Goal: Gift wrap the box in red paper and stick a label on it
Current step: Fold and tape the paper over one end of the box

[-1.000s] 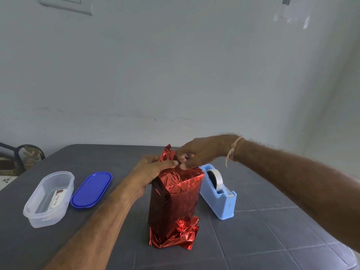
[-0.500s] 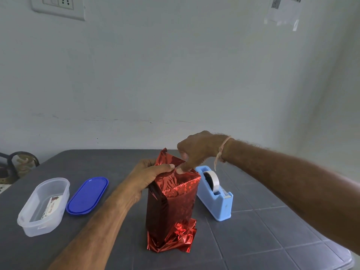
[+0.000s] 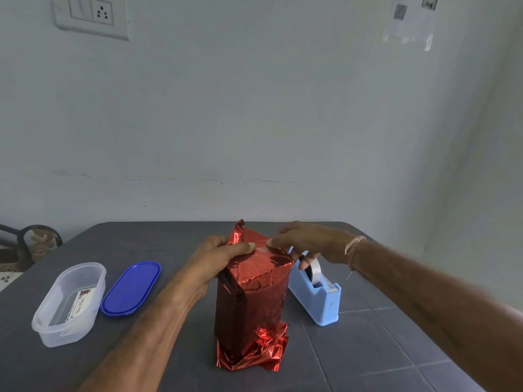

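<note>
Red, shiny foil paper wrapped round the upright box, crumpled at the foot. Clasped near the top by the left grip, thumb on the top fold; pinched there by the right grip, just beside that thumb. Left of the left grip: clear tub holding a printed label, blue lid beside it. Just below the right grip: blue tape dispenser. Grey tiled worktop; pale wall, socket plate.

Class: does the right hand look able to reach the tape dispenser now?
Likely yes: the right hand is just above the tape dispenser, nothing between them, though it touches the red paper.
</note>
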A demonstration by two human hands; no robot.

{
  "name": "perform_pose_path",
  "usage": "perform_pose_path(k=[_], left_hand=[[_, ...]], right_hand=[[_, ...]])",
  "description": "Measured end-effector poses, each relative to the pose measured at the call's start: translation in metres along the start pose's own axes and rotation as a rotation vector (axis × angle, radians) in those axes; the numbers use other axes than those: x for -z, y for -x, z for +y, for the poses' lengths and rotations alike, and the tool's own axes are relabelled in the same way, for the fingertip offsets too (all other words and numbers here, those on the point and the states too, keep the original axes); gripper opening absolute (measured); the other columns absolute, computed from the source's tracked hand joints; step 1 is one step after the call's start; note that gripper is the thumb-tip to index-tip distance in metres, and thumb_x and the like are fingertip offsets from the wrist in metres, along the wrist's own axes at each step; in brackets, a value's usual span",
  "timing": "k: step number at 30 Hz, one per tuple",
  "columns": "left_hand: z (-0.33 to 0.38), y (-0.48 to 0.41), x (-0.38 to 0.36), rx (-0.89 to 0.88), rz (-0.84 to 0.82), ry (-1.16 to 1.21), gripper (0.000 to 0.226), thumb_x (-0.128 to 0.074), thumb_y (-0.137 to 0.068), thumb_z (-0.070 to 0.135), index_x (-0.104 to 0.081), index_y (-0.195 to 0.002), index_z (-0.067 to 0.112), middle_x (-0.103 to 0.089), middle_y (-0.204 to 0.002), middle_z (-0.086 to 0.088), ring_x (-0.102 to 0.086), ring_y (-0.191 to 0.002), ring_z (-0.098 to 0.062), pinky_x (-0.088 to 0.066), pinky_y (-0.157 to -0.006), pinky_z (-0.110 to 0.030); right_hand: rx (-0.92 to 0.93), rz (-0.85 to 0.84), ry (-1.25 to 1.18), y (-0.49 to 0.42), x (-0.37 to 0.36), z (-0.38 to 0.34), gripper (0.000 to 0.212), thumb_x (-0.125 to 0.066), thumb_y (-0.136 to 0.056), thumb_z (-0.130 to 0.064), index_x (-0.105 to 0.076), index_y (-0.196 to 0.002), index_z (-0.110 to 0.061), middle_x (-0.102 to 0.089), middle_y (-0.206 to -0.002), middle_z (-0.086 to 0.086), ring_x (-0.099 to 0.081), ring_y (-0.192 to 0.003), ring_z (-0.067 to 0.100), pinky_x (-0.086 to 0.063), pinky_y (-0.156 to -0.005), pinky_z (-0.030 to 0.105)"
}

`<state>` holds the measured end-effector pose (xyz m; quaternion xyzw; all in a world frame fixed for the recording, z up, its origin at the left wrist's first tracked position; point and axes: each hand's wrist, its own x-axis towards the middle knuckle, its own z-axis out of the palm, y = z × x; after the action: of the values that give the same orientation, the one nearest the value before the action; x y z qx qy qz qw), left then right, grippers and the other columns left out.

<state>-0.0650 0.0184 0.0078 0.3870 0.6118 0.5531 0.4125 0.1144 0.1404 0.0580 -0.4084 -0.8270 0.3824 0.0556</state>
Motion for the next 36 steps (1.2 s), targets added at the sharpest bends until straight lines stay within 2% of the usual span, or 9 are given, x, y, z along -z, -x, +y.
perform_pose_path(k=[2, 5, 11, 17, 20, 25, 30, 34, 36], left_hand=[[0.000, 0.000, 0.000, 0.003, -0.005, -0.011, 0.025, -0.084, -0.081, 0.028, -0.075, -0.097, 0.010, -0.078, -0.079, -0.005, -0.072, -0.061, -0.011, -0.051, -0.054, -0.018], [-0.001, 0.000, 0.001, 0.004, -0.004, -0.008, 0.029, -0.083, -0.081, 0.029, -0.076, -0.102, 0.010, -0.080, -0.085, -0.007, -0.073, -0.065, -0.013, -0.053, -0.058, -0.021], [-0.001, 0.001, 0.000, 0.007, 0.000, -0.001, 0.029, -0.084, -0.081, 0.030, -0.075, -0.099, 0.009, -0.079, -0.083, -0.006, -0.072, -0.062, -0.010, -0.053, -0.056, -0.018], [0.000, 0.003, -0.003, 0.012, 0.007, 0.001, 0.035, -0.084, -0.080, 0.032, -0.074, -0.102, 0.007, -0.078, -0.079, -0.005, -0.071, -0.061, -0.011, -0.051, -0.055, -0.018], [0.001, 0.006, -0.006, 0.009, 0.033, 0.016, 0.028, -0.085, -0.080, 0.029, -0.072, -0.095, 0.010, -0.078, -0.078, -0.006, -0.070, -0.055, -0.009, -0.051, -0.050, -0.017], [0.000, 0.012, -0.006, -0.025, 0.055, 0.044, 0.017, -0.082, -0.083, 0.023, -0.071, -0.079, 0.012, -0.072, -0.069, -0.005, -0.064, -0.047, -0.006, -0.046, -0.043, -0.013], [0.001, 0.014, -0.009, -0.020, 0.065, 0.040, 0.015, -0.082, -0.083, 0.024, -0.073, -0.081, 0.013, -0.073, -0.069, -0.003, -0.065, -0.049, -0.007, -0.047, -0.045, -0.012], [0.000, 0.012, -0.007, -0.010, 0.081, 0.025, 0.021, -0.083, -0.081, 0.028, -0.073, -0.089, 0.012, -0.074, -0.072, -0.004, -0.067, -0.050, -0.008, -0.048, -0.044, -0.013], [0.000, 0.011, -0.008, -0.006, 0.083, 0.019, 0.022, -0.083, -0.081, 0.028, -0.073, -0.091, 0.011, -0.074, -0.072, -0.005, -0.066, -0.050, -0.009, -0.048, -0.044, -0.013]], right_hand=[[0.005, 0.031, -0.029, 0.004, -0.002, 0.000, 0.037, -0.059, -0.098, -0.051, -0.066, -0.106, -0.015, -0.066, -0.094, -0.001, -0.064, -0.068, 0.009, -0.057, -0.062, 0.026], [0.006, 0.057, 0.031, 0.007, -0.010, 0.000, 0.049, -0.060, -0.090, -0.067, -0.064, -0.097, -0.018, -0.066, -0.087, -0.005, -0.063, -0.069, 0.008, -0.054, -0.064, 0.025], [0.032, 0.120, 0.021, 0.010, -0.020, 0.001, 0.056, -0.066, -0.086, -0.067, -0.063, -0.108, -0.016, -0.068, -0.098, -0.005, -0.065, -0.087, 0.010, -0.059, -0.078, 0.033], [0.026, 0.142, -0.227, 0.014, -0.024, 0.011, 0.031, -0.065, -0.096, -0.049, -0.063, -0.103, -0.018, -0.065, -0.095, -0.005, -0.063, -0.085, 0.012, -0.058, -0.073, 0.032], [0.066, 0.196, -0.319, 0.015, -0.025, 0.014, 0.033, -0.067, -0.096, -0.042, -0.063, -0.112, -0.013, -0.068, -0.100, 0.000, -0.064, -0.081, 0.012, -0.058, -0.066, 0.027], [0.116, 0.441, -0.642, 0.027, -0.028, 0.054, 0.030, -0.069, -0.097, -0.035, -0.068, -0.108, -0.007, -0.071, -0.097, 0.009, -0.068, -0.078, 0.017, -0.056, -0.067, 0.032], [-0.151, 0.731, -0.364, 0.029, -0.034, 0.138, 0.014, -0.070, -0.094, -0.029, -0.075, -0.095, -0.015, -0.071, -0.088, -0.002, -0.066, -0.082, 0.015, -0.060, -0.077, 0.036], [-0.277, 0.545, -0.405, 0.025, -0.028, 0.170, 0.028, -0.066, -0.099, -0.030, -0.069, -0.104, -0.003, -0.069, -0.109, 0.009, -0.067, -0.098, 0.025, -0.060, -0.070, 0.032], [-0.292, 0.436, -0.471, 0.021, -0.023, 0.174, 0.034, -0.065, -0.100, -0.029, -0.069, -0.110, 0.004, -0.070, -0.115, 0.019, -0.070, -0.104, 0.032, -0.064, -0.080, 0.039]])
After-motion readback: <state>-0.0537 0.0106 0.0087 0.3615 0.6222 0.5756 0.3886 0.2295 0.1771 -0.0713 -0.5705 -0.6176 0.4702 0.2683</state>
